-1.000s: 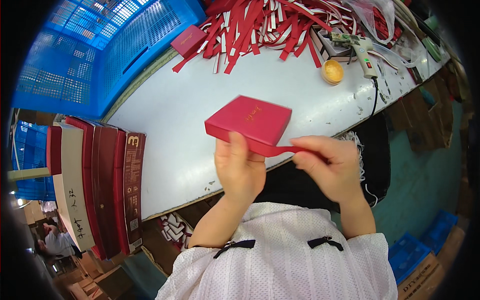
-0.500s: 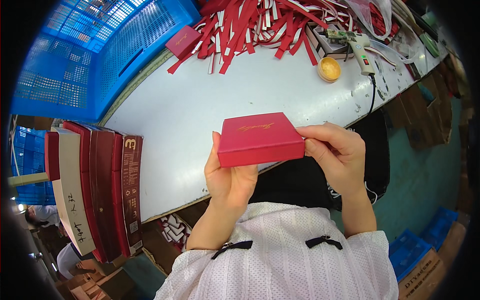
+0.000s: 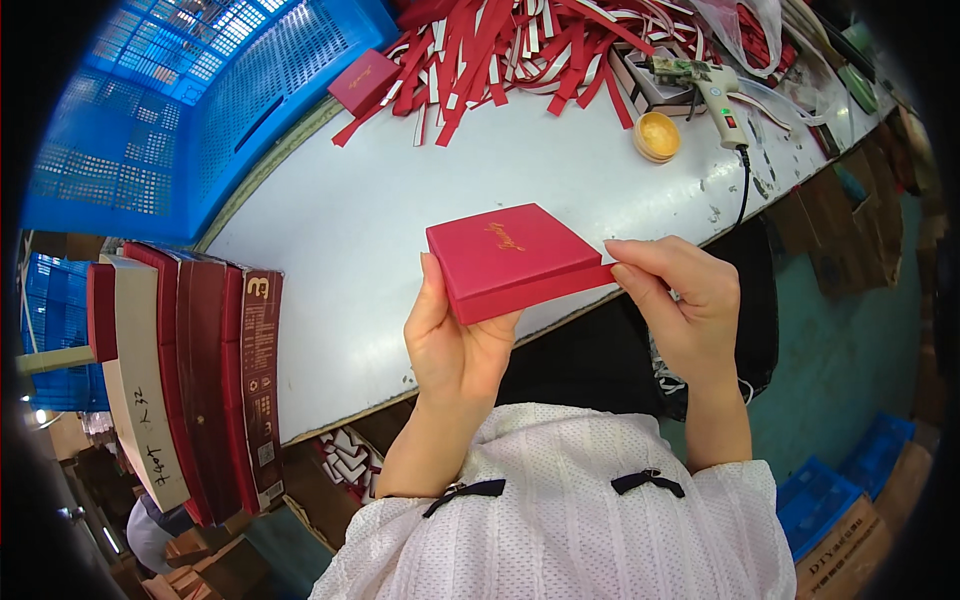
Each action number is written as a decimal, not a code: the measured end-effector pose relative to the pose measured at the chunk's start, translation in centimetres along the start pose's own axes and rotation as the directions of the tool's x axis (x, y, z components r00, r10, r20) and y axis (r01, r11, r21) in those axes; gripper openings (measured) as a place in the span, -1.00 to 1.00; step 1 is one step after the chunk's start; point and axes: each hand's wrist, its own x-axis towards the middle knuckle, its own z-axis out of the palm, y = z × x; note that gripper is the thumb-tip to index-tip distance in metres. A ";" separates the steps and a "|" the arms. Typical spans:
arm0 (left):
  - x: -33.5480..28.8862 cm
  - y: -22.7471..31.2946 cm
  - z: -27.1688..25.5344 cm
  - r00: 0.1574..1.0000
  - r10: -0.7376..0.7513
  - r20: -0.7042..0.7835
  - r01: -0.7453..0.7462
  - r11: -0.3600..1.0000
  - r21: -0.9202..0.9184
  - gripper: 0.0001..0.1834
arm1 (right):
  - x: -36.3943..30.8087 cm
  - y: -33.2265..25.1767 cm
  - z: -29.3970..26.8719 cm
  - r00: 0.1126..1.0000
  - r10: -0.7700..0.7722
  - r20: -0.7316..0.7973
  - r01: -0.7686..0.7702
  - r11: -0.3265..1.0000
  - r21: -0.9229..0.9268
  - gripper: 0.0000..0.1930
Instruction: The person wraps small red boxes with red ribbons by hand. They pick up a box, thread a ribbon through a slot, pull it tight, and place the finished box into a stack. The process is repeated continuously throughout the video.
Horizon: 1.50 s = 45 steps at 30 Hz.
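Observation:
A flat red gift box (image 3: 515, 245) with gold lettering on its lid is held up over the near edge of the table. My left hand (image 3: 455, 345) grips it from below and at its left side, thumb upright against the corner. Along the near side of the box runs a red strip (image 3: 560, 292), its end standing out past the right corner. My right hand (image 3: 685, 300) pinches that end between thumb and forefinger, just clear of the box. The underside of the box and most of my left fingers are hidden.
A pile of red and white strips (image 3: 500, 60) covers the far table, beside a small red box (image 3: 364, 83). Right of it are a glue gun (image 3: 718, 105) and a yellow round tub (image 3: 657, 137). A blue crate (image 3: 200, 150) and stacked boxes (image 3: 205, 380) stand left.
The box has turned, its right end swinging nearer and its lid tipping more into view. My right hand has drawn slightly right, and the strip's end now shows past the corner.

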 end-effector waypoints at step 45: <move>0.8 0.6 -4.2 0.975 -0.205 -0.090 0.205 0.979 -0.002 -0.54 | -0.8 -0.7 0.1 0.964 0.228 0.140 -0.268 0.808 0.525 -0.77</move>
